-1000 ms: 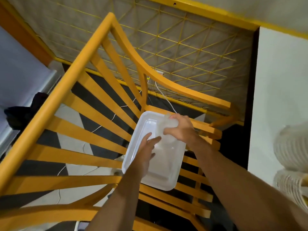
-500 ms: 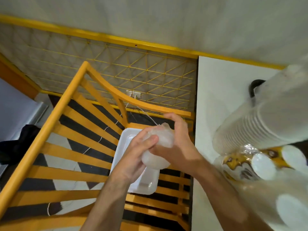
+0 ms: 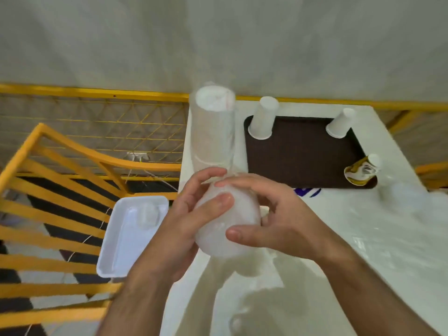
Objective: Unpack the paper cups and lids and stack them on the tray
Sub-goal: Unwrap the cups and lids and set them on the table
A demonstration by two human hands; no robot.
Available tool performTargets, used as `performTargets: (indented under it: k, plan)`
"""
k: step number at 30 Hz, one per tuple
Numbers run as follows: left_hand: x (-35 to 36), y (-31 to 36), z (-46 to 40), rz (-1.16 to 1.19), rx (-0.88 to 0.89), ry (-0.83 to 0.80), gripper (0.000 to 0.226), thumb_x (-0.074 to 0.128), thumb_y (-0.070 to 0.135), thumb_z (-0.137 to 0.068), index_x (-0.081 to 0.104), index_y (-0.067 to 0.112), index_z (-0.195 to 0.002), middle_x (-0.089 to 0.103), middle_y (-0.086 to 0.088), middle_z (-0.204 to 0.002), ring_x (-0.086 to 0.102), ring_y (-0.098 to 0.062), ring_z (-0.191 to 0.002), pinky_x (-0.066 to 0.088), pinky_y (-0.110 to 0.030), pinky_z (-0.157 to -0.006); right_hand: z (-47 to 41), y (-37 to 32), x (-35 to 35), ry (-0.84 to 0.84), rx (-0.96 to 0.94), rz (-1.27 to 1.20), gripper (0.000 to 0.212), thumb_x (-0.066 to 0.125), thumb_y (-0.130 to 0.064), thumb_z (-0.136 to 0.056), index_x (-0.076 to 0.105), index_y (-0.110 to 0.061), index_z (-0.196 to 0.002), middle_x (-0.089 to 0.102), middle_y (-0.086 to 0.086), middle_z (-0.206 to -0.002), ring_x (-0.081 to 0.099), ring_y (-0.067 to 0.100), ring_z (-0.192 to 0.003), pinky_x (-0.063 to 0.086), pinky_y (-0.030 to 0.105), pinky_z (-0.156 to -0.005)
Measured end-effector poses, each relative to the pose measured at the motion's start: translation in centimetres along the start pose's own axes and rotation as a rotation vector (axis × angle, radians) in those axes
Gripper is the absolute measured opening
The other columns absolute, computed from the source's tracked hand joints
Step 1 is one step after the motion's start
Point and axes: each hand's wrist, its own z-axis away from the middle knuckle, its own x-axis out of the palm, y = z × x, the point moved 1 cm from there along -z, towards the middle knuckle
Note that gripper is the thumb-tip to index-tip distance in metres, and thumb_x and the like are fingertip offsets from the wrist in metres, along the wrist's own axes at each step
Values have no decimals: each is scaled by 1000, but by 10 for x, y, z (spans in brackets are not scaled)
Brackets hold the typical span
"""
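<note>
White table (image 3: 315, 275), brown tray (image 3: 303, 154), orange chair (image 3: 72, 151), grey wall (image 3: 218, 40)

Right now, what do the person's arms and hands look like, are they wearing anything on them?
Both forearms are bare as far as the view reaches: no sleeves, gloves, watch or bands. The left hand and right hand carry no visible rings or markings.

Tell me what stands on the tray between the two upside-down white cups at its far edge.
Nothing: in the head view, only bare brown tray shows between the left cup and the right cup.
</note>
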Motion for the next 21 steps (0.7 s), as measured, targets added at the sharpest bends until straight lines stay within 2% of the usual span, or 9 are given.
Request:
performTargets:
  k: [5,7,9,11,15,17,18,20,21]
  plan:
    - [102,-31,-24,-50,-16,-49,44,74,32,-76,66,24,-119,69,-7,-119,69,-26,-104,59,-39,-78,65,22,-79,194,9,22,60,89,-27,-69,67,-24,-125,65,-14,-127,62,16,-118,59,46,-86]
    - [140,-46,-37,-75,-37,-57,40,70,34,-80,68,25,-119,69,-6,-121,67,-26,-108,58,-39,-82,88,35,-110,278,25,38,62,90,-36,-67,66,-30,-123,64,-22,-124,61,9,-117,59,43,-88]
    - [174,-62,-49,-134,-65,-55,39,70,40,-82,69,30,-119,69,-3,-121,66,-24,-111,57,-36,-81,108,49,-139,359,63,84,62,84,-48,-64,63,-40,-121,61,-31,-120,58,2,-117,58,39,-92]
    - [202,-79,-62,-188,-98,-67,41,70,50,-83,68,36,-122,69,3,-121,66,-18,-113,57,-34,-82,125,65,-166,429,110,135,60,82,-54,-63,62,-45,-119,60,-34,-119,58,1,-115,58,37,-92]
    - [235,-123,-93,-356,-142,-103,44,51,63,-89,62,44,-127,62,22,-126,57,-2,-120,46,-36,-105,150,100,-227,596,153,204,62,87,-55,-63,63,-44,-119,61,-29,-120,60,11,-114,59,45,-89]
    - [233,-155,-114,-602,-136,-74,41,55,51,-95,57,40,-134,55,23,-137,49,-1,-128,37,-32,-112,154,119,-263,699,194,257,63,87,-54,-63,63,-41,-120,59,-32,-115,60,9,-111,58,46,-90]
    - [226,-173,-126,-845,-103,-71,46,60,42,-96,52,35,-141,49,17,-144,44,-5,-134,32,-30,-115,153,128,-281,743,218,303,63,88,-51,-66,62,-38,-122,57,-33,-114,58,8,-110,57,45,-91]
    - [215,-208,-148,-1308,-101,-153,61,62,35,-93,39,31,-150,34,3,-157,30,-18,-144,27,-32,-117,147,149,-321,806,256,419,64,87,-46,-72,62,-30,-129,59,-23,-122,55,10,-115,52,36,-96]
    - [214,-226,-158,-1451,-143,-199,66,61,35,-93,33,31,-152,27,-1,-160,25,-23,-146,28,-35,-116,143,162,-345,820,293,475,66,85,-47,-74,61,-26,-131,61,-14,-128,54,13,-119,46,30,-96]
